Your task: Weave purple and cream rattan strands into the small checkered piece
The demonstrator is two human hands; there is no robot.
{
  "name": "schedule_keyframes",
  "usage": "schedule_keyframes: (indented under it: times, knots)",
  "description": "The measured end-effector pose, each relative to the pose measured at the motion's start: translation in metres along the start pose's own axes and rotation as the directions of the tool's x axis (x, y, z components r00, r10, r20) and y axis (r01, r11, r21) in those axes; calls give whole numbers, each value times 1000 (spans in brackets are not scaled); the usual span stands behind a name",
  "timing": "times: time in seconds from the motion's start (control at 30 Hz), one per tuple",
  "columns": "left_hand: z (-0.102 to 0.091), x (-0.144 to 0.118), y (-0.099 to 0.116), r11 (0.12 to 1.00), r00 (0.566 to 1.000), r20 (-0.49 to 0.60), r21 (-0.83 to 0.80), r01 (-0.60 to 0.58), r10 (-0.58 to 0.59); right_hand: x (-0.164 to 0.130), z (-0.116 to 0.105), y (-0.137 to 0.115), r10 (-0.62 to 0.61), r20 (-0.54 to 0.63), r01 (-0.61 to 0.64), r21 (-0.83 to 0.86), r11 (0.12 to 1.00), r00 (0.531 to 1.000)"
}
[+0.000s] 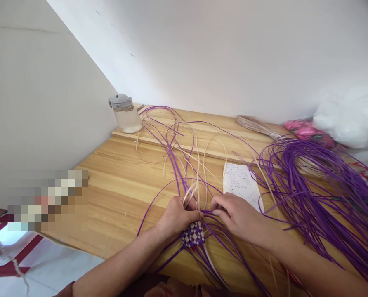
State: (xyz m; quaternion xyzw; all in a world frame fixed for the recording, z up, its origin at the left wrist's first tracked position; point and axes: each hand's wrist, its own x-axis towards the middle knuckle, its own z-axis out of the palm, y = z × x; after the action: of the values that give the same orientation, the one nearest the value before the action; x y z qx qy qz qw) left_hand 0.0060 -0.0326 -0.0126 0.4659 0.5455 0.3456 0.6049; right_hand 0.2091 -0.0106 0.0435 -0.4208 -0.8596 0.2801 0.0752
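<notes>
A small woven piece (194, 236) in a purple and cream check sits near the table's front edge. Long purple and cream strands fan out from it on all sides. My left hand (180, 214) pinches its upper edge, thumb on top, with cream strands looping up beside the fingers. Just to the right, my right hand (229, 210) has thumb and forefinger closed on a purple strand (208, 212) that runs out from the weave. The fingers under the piece are hidden.
A large bundle of purple strands (314, 198) covers the table's right side. Behind it lie a pale strand coil (258, 126) and white plastic bags (351, 115). A written paper sheet (241, 183) is beyond my right hand. A lidded jar (125, 113) stands at the back left.
</notes>
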Motion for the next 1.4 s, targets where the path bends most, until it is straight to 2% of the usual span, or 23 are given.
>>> schedule_keyframes:
  times: [0.13, 0.2, 0.3, 0.37, 0.47, 0.57, 0.67, 0.77, 0.83, 0.93, 1.0, 1.13, 1.2, 1.3, 1.4]
  knots:
    - [0, 0, 0, 1000, 999, -32, 9, -8, 9, 3, -1, 0, 79, 98, -81, 15, 997, 992]
    - [1, 0, -1, 1000, 999, -40, -4, -7, 7, 3, -1, -1, 119, 110, -125, 51, 991, 987]
    - [1, 0, -3, 1000, 1000, -27, -21, -4, 3, 2, 0, -2, 77, 94, -87, 111, 990, 993]
    - [1, 0, -4, 999, 1000, -15, -42, -4, 4, 2, 3, -2, 43, 83, -50, 82, 995, 996]
    - [0, 1, -7, 997, 1000, 3, -74, -1, 1, 2, 11, 1, 38, 44, -36, -44, 998, 998]
    - [-2, 2, -8, 998, 1000, 17, -64, -1, 2, 2, 19, 5, 22, -9, -23, -253, 967, 1000]
    - [-3, 3, -5, 999, 1000, 15, -41, 7, -6, 1, 19, 6, -113, -68, 67, -479, 875, 991]
    - [-2, 2, -1, 1000, 1000, 5, 12, -5, 4, -1, 12, 0, -203, -115, 110, -541, 834, 972]
    - [-1, 2, 1, 999, 1000, -18, 39, -18, 19, -4, 5, -8, -154, -123, 85, -441, 894, 980]
    - [0, 2, 1, 1000, 999, -36, 15, -14, 14, -11, -5, -24, -24, -31, 22, -67, 998, 999]
    - [0, 2, 1, 1000, 1000, -27, -13, -10, 10, -14, -11, -34, -32, 14, 29, 156, 987, 999]
    - [0, 0, 3, 1000, 998, -57, -10, 2, -2, -11, -12, -41, -131, 61, 95, 409, 908, 989]
    - [0, -1, 3, 1000, 998, -61, -16, 6, -7, -3, -8, -36, -89, 90, 37, 466, 884, 992]
    - [1, -1, 1, 999, 999, -40, -45, -6, 4, 11, 0, -22, 31, 30, -41, 456, 889, 999]
    - [1, -1, -4, 998, 999, -43, -56, -12, 10, 21, 6, -13, 91, 5, -84, 421, 903, 996]
